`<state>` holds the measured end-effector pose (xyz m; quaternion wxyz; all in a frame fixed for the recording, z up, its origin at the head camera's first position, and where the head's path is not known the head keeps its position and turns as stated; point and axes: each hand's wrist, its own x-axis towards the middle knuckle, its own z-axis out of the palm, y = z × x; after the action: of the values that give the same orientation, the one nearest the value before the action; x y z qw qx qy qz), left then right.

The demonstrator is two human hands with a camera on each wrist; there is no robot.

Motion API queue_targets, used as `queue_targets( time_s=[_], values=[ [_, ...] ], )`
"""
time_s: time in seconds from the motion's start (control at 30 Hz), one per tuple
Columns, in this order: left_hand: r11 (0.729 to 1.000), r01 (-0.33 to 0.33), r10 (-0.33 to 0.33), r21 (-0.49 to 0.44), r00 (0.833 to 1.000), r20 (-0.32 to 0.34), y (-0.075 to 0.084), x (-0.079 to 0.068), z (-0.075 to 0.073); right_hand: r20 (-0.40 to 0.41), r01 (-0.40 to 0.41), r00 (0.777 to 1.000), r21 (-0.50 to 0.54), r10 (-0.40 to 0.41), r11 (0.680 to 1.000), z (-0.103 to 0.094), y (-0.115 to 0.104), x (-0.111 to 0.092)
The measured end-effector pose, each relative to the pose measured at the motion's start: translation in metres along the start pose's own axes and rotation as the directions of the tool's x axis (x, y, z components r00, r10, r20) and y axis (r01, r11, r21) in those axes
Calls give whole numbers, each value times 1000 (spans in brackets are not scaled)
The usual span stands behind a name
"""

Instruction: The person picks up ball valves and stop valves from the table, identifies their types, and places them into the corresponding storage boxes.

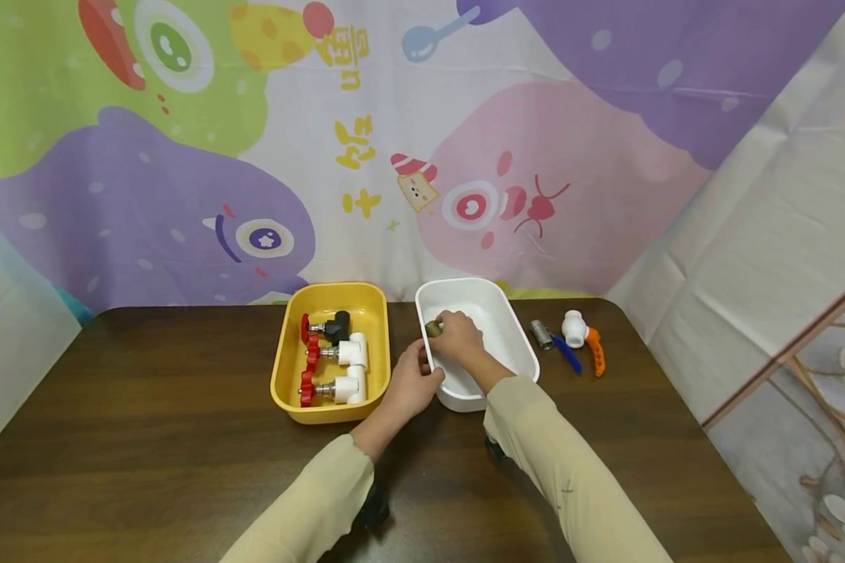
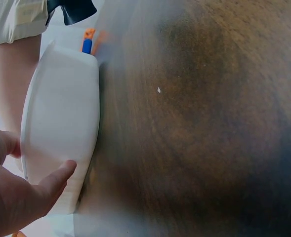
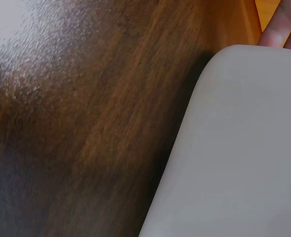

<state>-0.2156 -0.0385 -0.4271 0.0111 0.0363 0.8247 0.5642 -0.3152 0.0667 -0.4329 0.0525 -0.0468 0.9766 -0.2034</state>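
Note:
My right hand (image 1: 459, 336) reaches over the white bin (image 1: 510, 324) and pinches a small brass-coloured fitting (image 1: 433, 328) close to the bin's left rim. Fingers cover most of that fitting, so its exact kind cannot be told. At the near left corner of the bin, my left hand (image 1: 414, 381) holds the wall. In the left wrist view its thumb (image 2: 61, 177) lies against the bin's outer face, with other fingers round at the side. The right wrist view shows mostly the bin's outer wall (image 3: 244, 133) and a few left-hand fingertips (image 3: 278, 29) beyond its corner.
Left of the white bin stands a yellow bin (image 1: 285, 375) holding several valves with red handwheels (image 1: 313, 352), white or black bodied. To the right lie a metal fitting with a blue lever (image 1: 567, 355) and a white ball valve (image 1: 573, 328) with an orange handle. A printed curtain hangs behind.

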Motion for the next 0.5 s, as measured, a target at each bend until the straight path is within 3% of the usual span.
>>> queue_targets(
  time_s=[0.5],
  values=[
    [1000,9,-9,15,1000,7,2,0,0,42,17,999,-50,-15,999,-11,-1,-6]
  ],
)
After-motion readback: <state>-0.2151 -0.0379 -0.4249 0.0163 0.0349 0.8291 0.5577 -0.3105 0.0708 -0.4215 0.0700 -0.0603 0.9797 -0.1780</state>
